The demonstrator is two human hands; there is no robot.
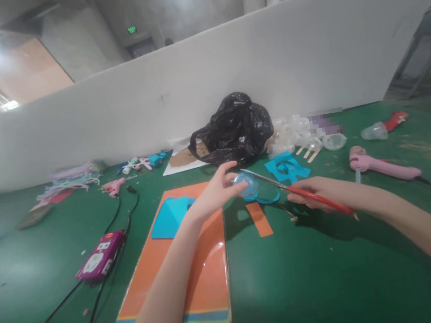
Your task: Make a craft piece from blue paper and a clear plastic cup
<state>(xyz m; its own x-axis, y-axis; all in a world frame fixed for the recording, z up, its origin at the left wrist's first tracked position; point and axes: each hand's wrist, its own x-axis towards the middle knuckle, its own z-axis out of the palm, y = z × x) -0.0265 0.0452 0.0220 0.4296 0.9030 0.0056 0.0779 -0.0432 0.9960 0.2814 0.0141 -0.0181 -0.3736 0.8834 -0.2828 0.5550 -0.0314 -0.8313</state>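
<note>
My left hand [216, 191] pinches a small clear plastic cup [245, 183] over a blue foam ring [264, 195], above the green table [319, 276]. My right hand [319, 194] grips red-handled scissors [306, 194], whose metal blades reach toward the cup. A strip of orange foam [259, 219] lies flat just below the cup. Beneath my left forearm sits a stack of foam sheets [200, 273] with an orange sheet on top and a blue foam piece [169, 218] resting on it.
A black plastic bag [235, 128] and clear cups [297, 135] sit against the white partition. Blue foam cut-outs [287, 167] and a pink glue gun [380, 165] lie on the right. On the left are another glue gun [114, 186], a purple power strip [100, 256] and cables.
</note>
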